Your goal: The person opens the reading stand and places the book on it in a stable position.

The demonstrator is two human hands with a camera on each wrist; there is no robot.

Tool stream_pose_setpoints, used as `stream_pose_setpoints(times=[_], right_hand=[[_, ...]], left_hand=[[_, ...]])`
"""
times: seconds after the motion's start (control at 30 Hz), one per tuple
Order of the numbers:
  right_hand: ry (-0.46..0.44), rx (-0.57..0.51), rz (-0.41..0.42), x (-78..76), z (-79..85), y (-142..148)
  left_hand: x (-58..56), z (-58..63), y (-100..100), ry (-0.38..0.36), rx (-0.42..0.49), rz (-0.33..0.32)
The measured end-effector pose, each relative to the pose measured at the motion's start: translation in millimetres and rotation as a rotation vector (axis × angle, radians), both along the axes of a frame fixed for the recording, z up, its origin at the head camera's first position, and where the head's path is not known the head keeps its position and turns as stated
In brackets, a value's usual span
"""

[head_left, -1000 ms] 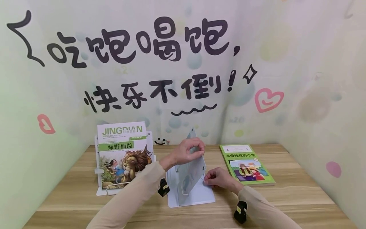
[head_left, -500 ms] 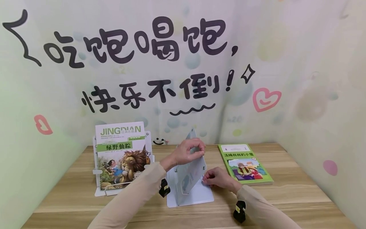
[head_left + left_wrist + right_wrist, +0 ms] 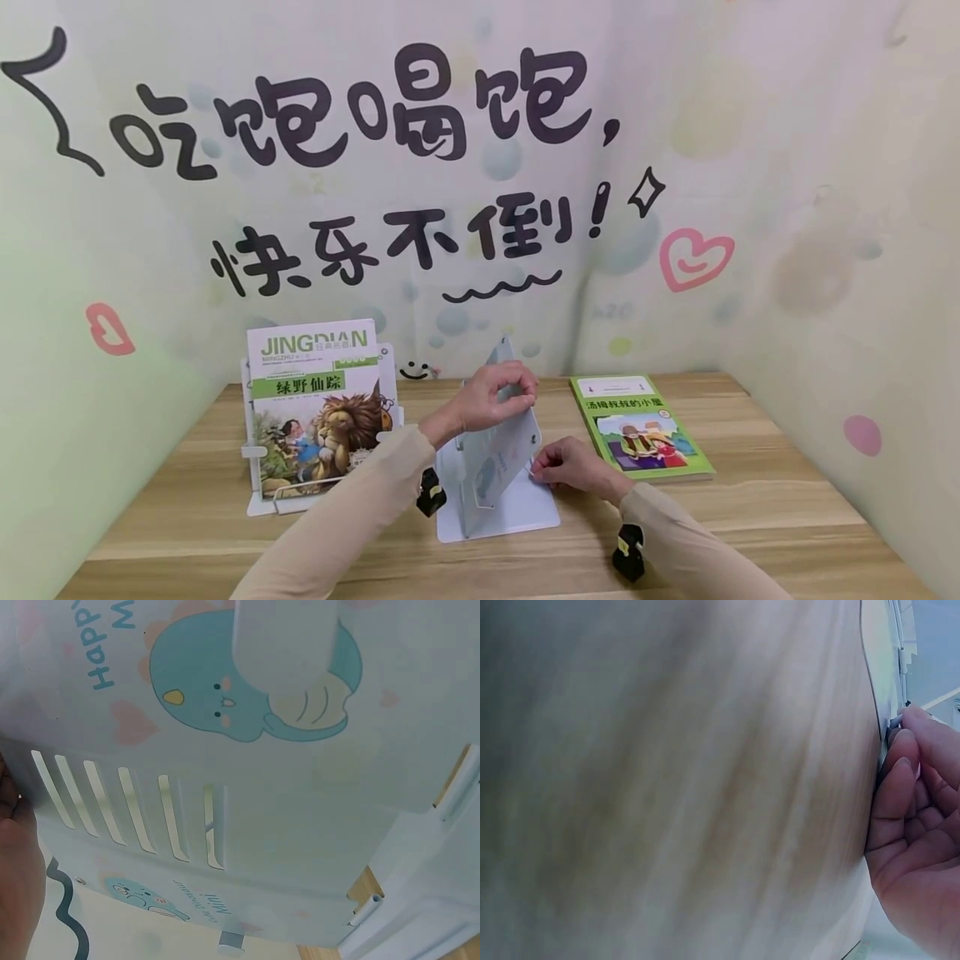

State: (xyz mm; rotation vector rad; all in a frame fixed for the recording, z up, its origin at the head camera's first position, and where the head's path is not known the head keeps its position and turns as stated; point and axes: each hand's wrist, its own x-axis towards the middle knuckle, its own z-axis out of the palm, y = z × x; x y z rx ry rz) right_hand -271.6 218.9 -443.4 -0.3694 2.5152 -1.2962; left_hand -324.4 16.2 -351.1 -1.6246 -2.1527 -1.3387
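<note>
A white metal book stand (image 3: 498, 475) with printed cartoon dinosaurs is on the table, its panel raised at an angle over a flat base (image 3: 517, 521). My left hand (image 3: 497, 396) holds the panel's upper edge; in the left wrist view, the slotted panel (image 3: 300, 780) fills most of the picture and only part of that hand (image 3: 19, 885) shows. Low at the stand's right side, my right hand (image 3: 573, 467) pinches a thin piece by the base. The right wrist view shows this hand (image 3: 922, 817) with thumb and fingertips together on a small pale end, mostly hidden.
To the left, a second white book stand (image 3: 262, 503) bears an upright book with a lion cover (image 3: 315, 417). A green-covered book (image 3: 645, 429) lies flat on the wooden table (image 3: 780, 500) at right. A printed curtain (image 3: 480, 175) hangs behind.
The head view has turned slightly to the right. Both hands keep their hold, and the stand shows no clear movement.
</note>
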Motion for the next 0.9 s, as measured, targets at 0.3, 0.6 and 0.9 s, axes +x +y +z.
stream_pose_setpoints(times=[0.3, 0.6, 0.9], right_hand=[[-0.003, -0.002, -0.002, 2.9, 1.9, 0.3], [0.0, -0.008, -0.004, 5.2, 5.1, 0.4], [0.051, -0.167, -0.083, 38.8, 10.2, -1.1]], left_hand=[[1.2, -1.2, 2.9, -0.003, -0.004, -0.015], [1.8, 0.1, 3.7, 0.003, -0.014, -0.014], [-4.3, 6.8, -2.4, -0.224, 0.061, 0.07]])
